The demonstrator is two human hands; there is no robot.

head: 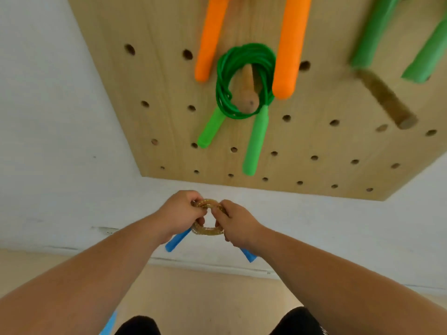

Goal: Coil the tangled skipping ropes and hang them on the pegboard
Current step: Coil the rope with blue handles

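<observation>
L hand [183, 211]: fingers curled tight round left side of gold rope coil [207, 230]; firm grip, nothing else held.
R hand [238, 223]: fingers curled round right side of same coil; grips it likewise.
Coil position: small tight ring held between both hands in front of white wall [60, 141], below near edge of pegboard [169, 126]; not yet on any peg.
L blue handle [176, 241]: sticks out down-left from under L hand; hangs free.
R blue handle [248, 256]: pokes out under R wrist; also free.
Risk 1: turns appear held by grip alone, no tie visible. If either hand eases off to reach up, coil prob. springs open and re-tangles.
Risk 2: free handles may swing during the lift, drag turns off the ring or catch the board edge.
Free peg [387, 99]: bare, right side of board; likely target. Coil opening looks narrow vs. peg end, so forcing it on could shed turns.
Green rope [244, 76]: hangs coiled on centre peg [248, 99], own handles dangling below, orange handle [289, 47] just beside on the right.
Risk 3: an arm passing close could knock green rope off. Centre peg already loaded; a 2nd coil there would crowd it and may slip.
</observation>
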